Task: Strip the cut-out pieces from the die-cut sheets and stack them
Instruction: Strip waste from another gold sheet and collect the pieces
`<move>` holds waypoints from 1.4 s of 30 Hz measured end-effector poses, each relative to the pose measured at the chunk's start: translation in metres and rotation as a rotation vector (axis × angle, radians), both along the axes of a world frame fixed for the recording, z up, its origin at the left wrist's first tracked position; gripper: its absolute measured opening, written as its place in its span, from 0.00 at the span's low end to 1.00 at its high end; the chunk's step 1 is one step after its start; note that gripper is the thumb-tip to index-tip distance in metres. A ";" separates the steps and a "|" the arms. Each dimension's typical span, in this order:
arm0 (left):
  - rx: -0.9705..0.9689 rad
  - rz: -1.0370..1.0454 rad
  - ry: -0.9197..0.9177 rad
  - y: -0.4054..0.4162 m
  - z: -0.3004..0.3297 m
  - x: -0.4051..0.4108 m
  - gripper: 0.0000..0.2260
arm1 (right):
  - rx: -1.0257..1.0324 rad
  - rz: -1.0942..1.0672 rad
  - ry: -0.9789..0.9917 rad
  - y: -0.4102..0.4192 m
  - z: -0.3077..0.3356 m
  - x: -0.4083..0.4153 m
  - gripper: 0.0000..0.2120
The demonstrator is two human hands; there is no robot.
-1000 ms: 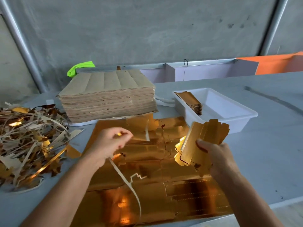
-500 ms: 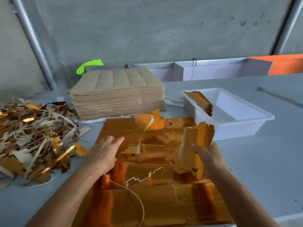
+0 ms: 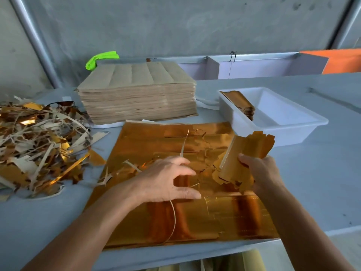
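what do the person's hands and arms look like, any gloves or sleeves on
Both are bare. The left hand and right hand wear no gloves, and no rings, watch or bands show on the fingers or wrists. Both forearms are uncovered all the way down to the frame's bottom edge, so no sleeve is in view.

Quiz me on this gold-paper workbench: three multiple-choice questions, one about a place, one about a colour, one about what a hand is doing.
1. Where is the scrap pile?
A. left of the gold sheet
B. in the tray
C. on the brown stack

2. What colour is the tray?
A. green
B. white
C. black

3. What is the right hand doing?
A. lying flat
B. pointing
C. holding cut-outs

Answers: 1 A, strips lie heaped at the table's left. 2 B, its walls are plain white. 3 C, its fingers wrap a gold bundle.
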State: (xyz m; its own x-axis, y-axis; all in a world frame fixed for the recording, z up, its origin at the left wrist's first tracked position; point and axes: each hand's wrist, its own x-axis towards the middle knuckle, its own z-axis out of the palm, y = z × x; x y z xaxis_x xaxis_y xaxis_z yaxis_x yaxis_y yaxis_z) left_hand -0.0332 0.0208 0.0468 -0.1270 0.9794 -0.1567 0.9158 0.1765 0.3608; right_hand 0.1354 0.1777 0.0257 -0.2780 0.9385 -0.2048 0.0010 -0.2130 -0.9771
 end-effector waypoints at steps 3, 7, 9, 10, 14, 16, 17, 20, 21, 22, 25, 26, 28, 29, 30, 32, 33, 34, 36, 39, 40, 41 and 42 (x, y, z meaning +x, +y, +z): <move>-0.045 -0.095 -0.044 -0.010 0.008 0.017 0.39 | 0.022 0.003 0.021 -0.006 0.001 0.010 0.09; -0.215 -0.223 0.153 -0.027 0.002 0.031 0.42 | 0.016 0.034 0.023 -0.016 -0.003 0.023 0.12; -0.256 -0.180 0.217 -0.032 -0.004 0.033 0.38 | 0.015 0.056 0.023 -0.022 -0.006 0.028 0.13; -0.263 -0.154 0.206 -0.033 -0.004 0.032 0.33 | 0.012 0.063 0.027 -0.024 -0.007 0.030 0.13; -0.258 -0.067 -0.014 -0.036 0.005 0.015 0.10 | 0.014 0.084 0.029 -0.033 -0.009 0.035 0.14; -0.144 0.005 -0.044 -0.037 0.014 0.005 0.05 | 0.018 0.086 0.031 -0.035 -0.009 0.037 0.14; -0.046 0.060 -0.046 -0.036 0.018 0.000 0.06 | 0.020 0.087 0.033 -0.036 -0.008 0.038 0.14; 0.284 0.229 -0.059 -0.033 0.026 -0.011 0.08 | 0.038 0.080 0.028 -0.040 -0.006 0.040 0.15; 0.370 0.277 -0.112 -0.031 0.027 -0.011 0.07 | 0.048 0.077 0.030 -0.041 -0.005 0.041 0.15; 0.434 0.314 -0.190 -0.029 0.028 -0.012 0.06 | 0.058 0.074 0.034 -0.043 -0.003 0.041 0.15; 0.505 0.366 -0.395 -0.024 0.027 -0.006 0.05 | 0.074 0.080 0.027 -0.046 0.000 0.041 0.16; 0.507 0.369 -0.377 -0.022 0.024 -0.003 0.05 | 0.078 0.084 0.021 -0.048 0.000 0.041 0.15; 0.500 0.355 -0.240 -0.020 0.019 0.001 0.04 | 0.076 0.099 0.015 -0.051 0.000 0.040 0.13; 0.494 0.331 -0.188 -0.019 0.017 0.002 0.04 | 0.071 0.108 0.011 -0.053 -0.001 0.039 0.13; 0.477 0.295 -0.172 -0.019 0.015 0.002 0.06 | 0.068 0.119 0.002 -0.055 -0.002 0.038 0.13; 0.377 0.214 -0.255 -0.022 0.016 0.004 0.17 | 0.066 0.145 -0.019 -0.060 -0.005 0.034 0.13; 0.308 0.184 -0.251 -0.024 0.017 0.004 0.22 | 0.065 0.151 -0.026 -0.062 -0.006 0.032 0.13; 0.239 0.154 -0.176 -0.025 0.017 0.004 0.24 | 0.065 0.151 -0.031 -0.063 -0.007 0.031 0.13; 0.161 0.123 0.093 -0.026 0.015 0.003 0.16 | 0.080 0.146 -0.044 -0.065 -0.008 0.028 0.12; 0.328 0.222 0.262 -0.025 0.020 0.003 0.16 | 0.150 0.149 -0.082 -0.066 -0.007 0.025 0.09; 0.423 0.276 0.274 -0.023 0.022 0.006 0.17 | 0.175 0.145 -0.101 -0.067 -0.006 0.023 0.08; 0.522 0.324 0.287 -0.021 0.026 0.011 0.16 | 0.201 0.141 -0.122 -0.068 -0.005 0.021 0.05; 0.602 0.365 0.296 -0.018 0.029 0.019 0.15 | 0.227 0.137 -0.141 -0.070 -0.004 0.017 0.04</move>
State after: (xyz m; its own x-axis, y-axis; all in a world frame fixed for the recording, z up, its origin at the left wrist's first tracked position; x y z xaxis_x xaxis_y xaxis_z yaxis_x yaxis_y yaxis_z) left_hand -0.0144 0.0026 0.0755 -0.4130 0.7727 0.4820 0.9104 0.3376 0.2390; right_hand 0.1528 0.1081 0.0215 -0.3888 0.9204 -0.0399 0.1536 0.0221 -0.9879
